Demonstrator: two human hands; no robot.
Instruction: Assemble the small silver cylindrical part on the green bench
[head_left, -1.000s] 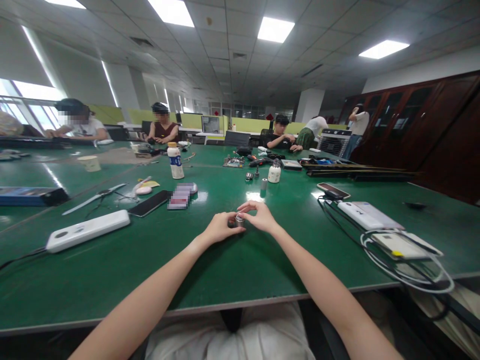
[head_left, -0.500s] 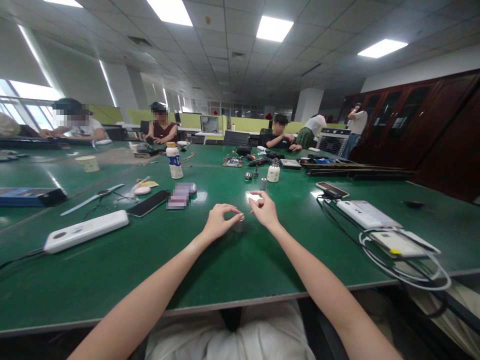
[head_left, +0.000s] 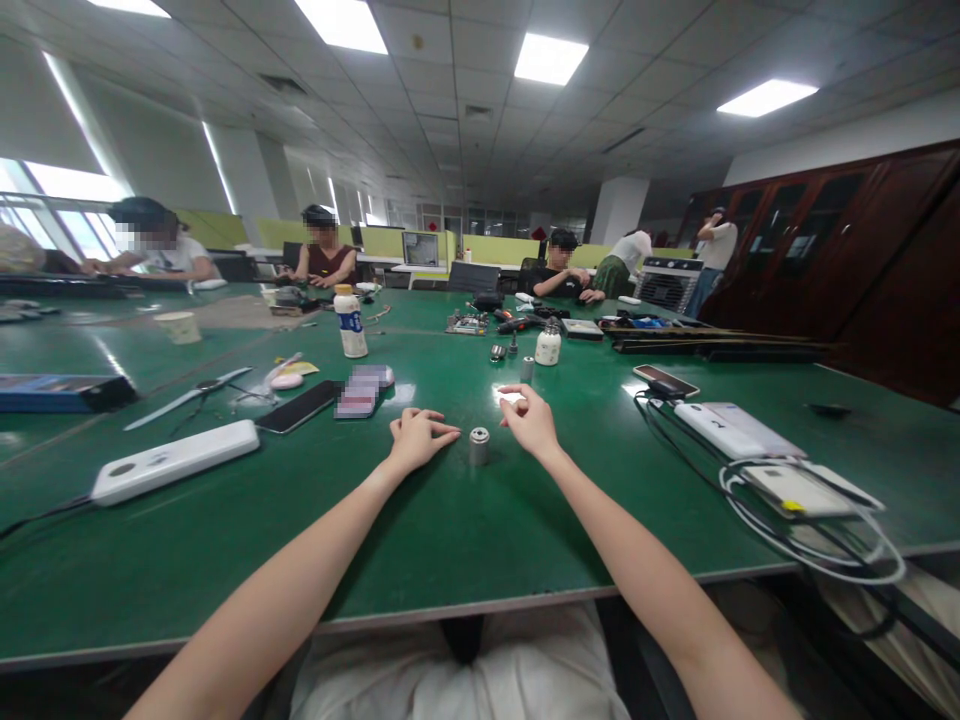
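Cylinder of metal [head_left: 479, 449] stands upright on the green table [head_left: 517, 540], untouched! The left hand [head_left: 416, 437] sits just beside it, fingers loosely extended, tips narrowly apart; the right hand [head_left: 531, 424] curls on the other side, and whether it pinches anything is hard to tell. Beyond, a second cylinder [head_left: 528, 369] stands near a white jar [head_left: 548, 348].

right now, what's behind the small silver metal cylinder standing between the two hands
Behind the small silver metal cylinder, glossy green tabletop shows; farther back and to the right stands another grey metal cylinder. The near cylinder's body hides the tabletop directly behind it.
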